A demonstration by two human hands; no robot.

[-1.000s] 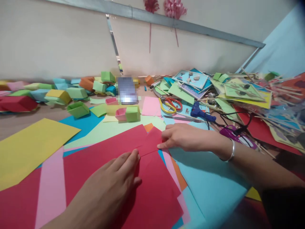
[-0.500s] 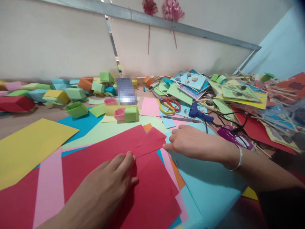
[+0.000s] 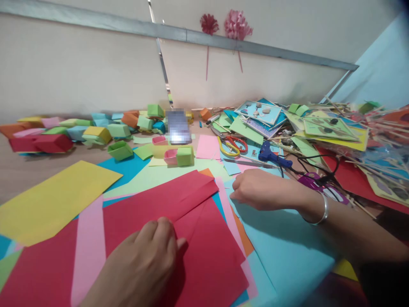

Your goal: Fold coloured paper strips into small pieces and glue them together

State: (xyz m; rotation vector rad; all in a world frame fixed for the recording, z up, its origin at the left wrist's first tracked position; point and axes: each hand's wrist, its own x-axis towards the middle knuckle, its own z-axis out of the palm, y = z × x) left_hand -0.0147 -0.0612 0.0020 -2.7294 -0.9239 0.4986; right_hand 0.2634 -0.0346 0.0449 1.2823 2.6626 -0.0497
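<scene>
Under the left hand [image 3: 150, 256]: red paper sheet [image 3: 179, 221], partly folded, a flap turned over along a diagonal crease; it lies flat on a spread of coloured sheets on the tabletop [image 3: 19, 170]. Left hand: fingers curled together, knuckles up, pressing on the crease; fingertips hidden beneath the hand; forearm cut off at the lower edge. Right hand [image 3: 258, 189]: just beyond the sheet's far right corner, palm down, fingers drawn together and resting on a light blue sheet [image 3: 287, 243]; whether they pinch anything cannot be told. Silver bangle [image 3: 319, 211] at the wrist; arm cut off at right.
Left of the left hand: pink strip [image 3: 89, 238], yellow sheet [image 3: 54, 200]. Beyond the right hand: blue glue gun [image 3: 271, 154], scissors [image 3: 231, 145] with red and yellow handles, pile of cards and thin sticks [image 3: 335, 128], partly blurred. Far beyond the left hand: small folded paper boxes [image 3: 118, 149]; a blurred-out patch among them.
</scene>
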